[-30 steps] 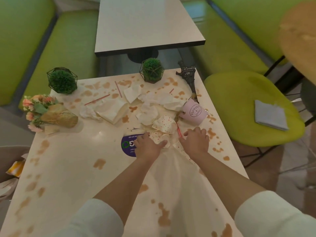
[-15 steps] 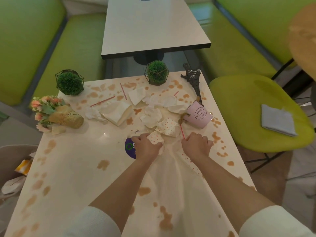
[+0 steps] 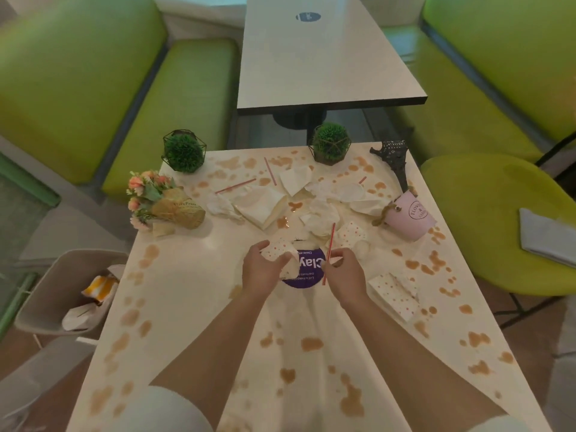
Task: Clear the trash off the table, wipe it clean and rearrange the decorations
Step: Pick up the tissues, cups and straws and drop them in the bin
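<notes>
While the two hands are now lifting clear of the pile they were pressing into a second ago, the sweep from left to right is showing the clearing just under way: a grey bin is waiting beside the surface with wrappers already in it, and the toppled flower bunch is lying near the left edge. The left hand is curling its fingers around a dotted napkin, now raised off the purple sticker it was covering. The right hand is pinching a red straw, which was lying among the crumpled tissues. Further right, another dotted napkin and the tipped pink pot are lying untouched. I am judging most trash and every brown stain as yet to be dealt with.
</notes>
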A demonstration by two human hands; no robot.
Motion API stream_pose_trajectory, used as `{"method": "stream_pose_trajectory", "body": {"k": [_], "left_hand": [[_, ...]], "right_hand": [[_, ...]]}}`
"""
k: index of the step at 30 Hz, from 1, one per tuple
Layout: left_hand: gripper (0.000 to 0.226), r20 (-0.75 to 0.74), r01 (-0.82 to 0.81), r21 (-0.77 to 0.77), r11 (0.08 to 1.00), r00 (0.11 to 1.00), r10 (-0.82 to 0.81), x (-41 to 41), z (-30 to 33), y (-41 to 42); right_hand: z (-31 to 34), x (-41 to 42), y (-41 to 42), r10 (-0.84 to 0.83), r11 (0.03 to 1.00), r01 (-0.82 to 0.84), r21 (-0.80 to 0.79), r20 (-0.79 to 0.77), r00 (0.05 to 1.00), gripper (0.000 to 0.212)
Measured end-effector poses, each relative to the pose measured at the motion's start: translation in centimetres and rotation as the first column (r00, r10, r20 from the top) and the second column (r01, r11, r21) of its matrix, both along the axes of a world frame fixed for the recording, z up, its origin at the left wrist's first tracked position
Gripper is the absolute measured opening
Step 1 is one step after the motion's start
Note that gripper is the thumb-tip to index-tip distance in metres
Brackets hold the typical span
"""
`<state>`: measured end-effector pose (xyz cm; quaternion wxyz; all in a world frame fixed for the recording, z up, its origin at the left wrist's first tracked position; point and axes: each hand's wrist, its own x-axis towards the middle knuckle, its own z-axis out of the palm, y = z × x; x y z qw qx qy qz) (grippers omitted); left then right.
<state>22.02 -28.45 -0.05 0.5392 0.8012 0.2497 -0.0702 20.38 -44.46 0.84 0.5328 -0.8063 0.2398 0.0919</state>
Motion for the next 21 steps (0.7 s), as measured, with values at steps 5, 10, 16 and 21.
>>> {"method": "stream_pose_trajectory", "body": {"k": [5, 10, 16, 21], "left_hand": [[0.046, 0.018, -0.117, 0.003, 0.993, 0.993, 0.117, -0.7, 0.1, 5.8], [0.041, 0.021, -0.257, -0.002, 0.966, 0.966, 0.257, -1.8, 0.8, 13.2], [0.062, 0.031, -0.417, -0.066, 0.907, 0.907, 0.419, -3.7, 2.0, 22.3], [0.070, 0.020, -0.578, -0.087, 0.812, 0.813, 0.581, -5.5, 1.6, 30.7]], "right_hand": [[0.5, -0.3, 5.8, 0.092, 0.995, -0.093, 0.045, 0.027, 0.995, 0.013], [0.8, -0.6, 13.3, 0.186, 0.981, -0.185, 0.058, -0.013, 0.982, 0.013], [1.0, -1.3, 22.3, 0.339, 0.934, -0.338, 0.111, 0.012, 0.941, 0.019], [0.5, -2.2, 28.8, 0.409, 0.904, -0.406, 0.137, 0.001, 0.912, 0.020]]}}
